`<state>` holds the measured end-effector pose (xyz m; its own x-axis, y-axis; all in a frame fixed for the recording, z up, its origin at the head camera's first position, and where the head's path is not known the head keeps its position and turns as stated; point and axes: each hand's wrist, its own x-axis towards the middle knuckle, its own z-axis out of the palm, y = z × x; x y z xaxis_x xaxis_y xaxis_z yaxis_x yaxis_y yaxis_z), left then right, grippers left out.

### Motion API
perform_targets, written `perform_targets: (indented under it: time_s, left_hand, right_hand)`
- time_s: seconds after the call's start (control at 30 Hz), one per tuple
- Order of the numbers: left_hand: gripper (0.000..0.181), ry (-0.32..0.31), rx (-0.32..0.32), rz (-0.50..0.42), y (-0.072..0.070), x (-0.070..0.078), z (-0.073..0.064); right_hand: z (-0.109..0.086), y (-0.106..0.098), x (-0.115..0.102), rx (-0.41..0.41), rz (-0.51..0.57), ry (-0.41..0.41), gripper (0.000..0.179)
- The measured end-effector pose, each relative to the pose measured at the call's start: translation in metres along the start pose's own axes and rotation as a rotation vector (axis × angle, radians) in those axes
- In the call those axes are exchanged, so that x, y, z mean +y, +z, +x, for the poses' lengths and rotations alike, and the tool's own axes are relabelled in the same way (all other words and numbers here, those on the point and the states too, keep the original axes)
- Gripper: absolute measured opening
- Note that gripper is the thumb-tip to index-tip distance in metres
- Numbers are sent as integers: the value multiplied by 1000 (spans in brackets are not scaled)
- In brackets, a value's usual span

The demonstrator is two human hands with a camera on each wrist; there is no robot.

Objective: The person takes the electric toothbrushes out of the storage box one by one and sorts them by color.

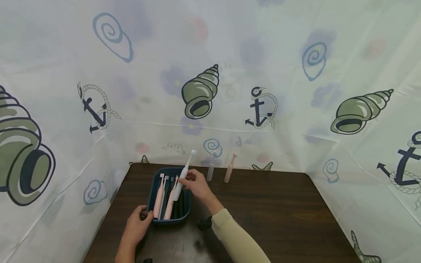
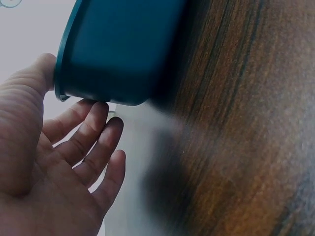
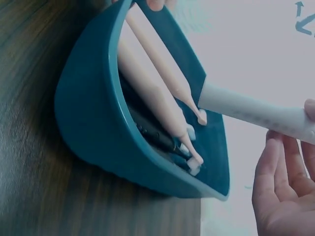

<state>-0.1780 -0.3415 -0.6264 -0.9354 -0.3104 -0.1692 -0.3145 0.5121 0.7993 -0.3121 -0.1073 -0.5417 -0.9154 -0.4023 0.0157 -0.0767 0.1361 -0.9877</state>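
Observation:
My right hand [image 1: 200, 185] pinches a white electric toothbrush [image 1: 178, 190] by the upper part of its handle. The brush tilts with its head up and its lower end over a dark blue bin [image 1: 169, 221]. At the bin's near left corner is my left hand [image 1: 136, 223], thumb at the rim and fingertips against the outer wall [image 2: 108, 73]. Several toothbrushes lie in the bin, among them a pink one [image 1: 158, 201], another pink one [image 1: 169, 205] and a black one [image 3: 152, 133]. Some brushes are partly hidden beneath others.
Behind and right of the bin, a pale grey toothbrush [image 1: 211, 171] and a pink toothbrush [image 1: 229, 171] stand upright on the dark wooden table [image 1: 263, 212]. A small black object [image 1: 204, 223] is by the right sleeve. Patterned cloth [image 1: 230, 44] hangs around the table.

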Motion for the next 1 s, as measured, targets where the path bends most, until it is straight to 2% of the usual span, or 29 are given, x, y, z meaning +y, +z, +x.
perform_targets:
  time_s: [0.4,0.73,1.0]
  left_hand:
    - [56,-15,3,-34,2,-3,0]
    - [65,-30,-15,-58,2,0,4]
    - [66,-48,-15,-47,2,0,3]
  right_hand:
    - [-6,-25,7,154,22,21,35]
    - [-4,-48,24,324,9,-23,35]
    - [-8,-55,36,447,27,-49,34]
